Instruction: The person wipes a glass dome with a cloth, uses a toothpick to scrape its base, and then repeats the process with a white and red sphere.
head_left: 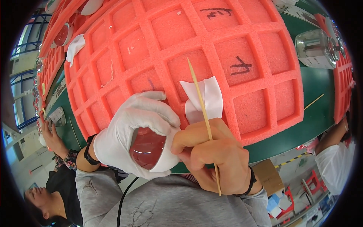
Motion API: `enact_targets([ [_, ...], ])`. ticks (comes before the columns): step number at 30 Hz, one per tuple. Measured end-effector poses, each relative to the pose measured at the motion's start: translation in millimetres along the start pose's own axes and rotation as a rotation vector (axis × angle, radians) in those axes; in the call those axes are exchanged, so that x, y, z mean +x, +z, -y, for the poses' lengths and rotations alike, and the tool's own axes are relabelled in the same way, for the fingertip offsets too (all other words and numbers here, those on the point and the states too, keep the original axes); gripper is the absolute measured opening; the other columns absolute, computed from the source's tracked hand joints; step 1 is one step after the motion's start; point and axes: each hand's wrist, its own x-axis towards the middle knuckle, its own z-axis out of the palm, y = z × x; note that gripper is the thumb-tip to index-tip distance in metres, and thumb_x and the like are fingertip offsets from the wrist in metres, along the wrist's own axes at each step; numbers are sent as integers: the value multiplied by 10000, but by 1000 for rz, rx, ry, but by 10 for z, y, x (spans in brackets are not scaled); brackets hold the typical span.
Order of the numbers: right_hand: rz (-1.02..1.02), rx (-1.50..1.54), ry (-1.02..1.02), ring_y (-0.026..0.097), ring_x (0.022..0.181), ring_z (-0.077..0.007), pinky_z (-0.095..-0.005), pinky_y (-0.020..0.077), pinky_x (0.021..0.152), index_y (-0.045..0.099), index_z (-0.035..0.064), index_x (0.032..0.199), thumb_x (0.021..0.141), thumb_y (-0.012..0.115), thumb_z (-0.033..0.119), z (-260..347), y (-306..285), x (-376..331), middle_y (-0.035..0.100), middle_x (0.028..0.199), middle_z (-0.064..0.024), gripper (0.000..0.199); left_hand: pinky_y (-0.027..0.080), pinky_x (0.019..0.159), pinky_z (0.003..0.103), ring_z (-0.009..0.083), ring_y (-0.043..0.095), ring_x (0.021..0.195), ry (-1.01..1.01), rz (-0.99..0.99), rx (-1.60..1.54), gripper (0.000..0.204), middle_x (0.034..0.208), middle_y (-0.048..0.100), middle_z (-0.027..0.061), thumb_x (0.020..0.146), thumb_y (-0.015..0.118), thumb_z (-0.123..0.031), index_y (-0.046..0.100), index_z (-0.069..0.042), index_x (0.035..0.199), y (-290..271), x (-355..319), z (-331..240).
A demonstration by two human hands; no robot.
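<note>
My left hand (141,113) wears a white glove and is closed around a round, glossy, lens-like glass piece (148,147) that looks reddish. Bare, my right hand (217,159) grips a thin pointed wooden stick (201,99), its tip slanting up and away over the tray. The right thumb and forefinger meet at the right edge of the gloved hand; what they touch there is hidden. Just beyond the right knuckles, a folded white cloth (211,96) lies on a pink foam tray (223,85) with square compartments, several of them bare.
A glass jar (315,47) with a metal top stands right of the tray on the green table (272,149). Another wooden stick (314,101) lies near it. A white cloth scrap (75,48) rests on the tray's left edge. Co-workers sit at left and right; a hand (53,138) shows at left.
</note>
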Motion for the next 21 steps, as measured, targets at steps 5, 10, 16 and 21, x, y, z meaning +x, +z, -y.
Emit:
enact_targets([
  [5, 3, 20, 105, 635, 808, -277, -351, 501, 724, 445, 66, 648, 711, 714, -186, 56, -11, -3, 705, 891, -108, 374, 355, 1106, 476, 223, 615, 1080, -26, -31, -18, 606, 1126, 665, 34, 539, 958, -212, 629, -171, 1047, 16, -20, 18],
  [10, 52, 38, 48, 666, 834, -298, -352, 516, 725, 460, 61, 696, 724, 718, -178, -4, -62, -45, 706, 884, -114, 352, 352, 1102, 478, 228, 620, 1082, -21, 21, -11, 625, 1123, 665, 37, 522, 961, -247, 629, -175, 1047, -13, 6, 11],
  [16, 5, 13, -9, 676, 857, -314, -361, 543, 746, 490, 59, 816, 757, 714, -171, -14, -49, -65, 711, 892, -133, 327, 355, 1096, 481, 236, 631, 1060, -43, 37, -18, 590, 1118, 665, 34, 505, 964, -271, 654, -175, 999, 4, 24, -20],
  [21, 30, 37, -36, 682, 881, -314, -367, 559, 755, 495, 69, 880, 782, 726, -152, -51, -82, -126, 719, 912, -152, 334, 348, 1104, 466, 230, 633, 1044, -55, 1, -111, 572, 1111, 668, 26, 505, 962, -264, 672, -175, 990, 20, 6, 24],
])
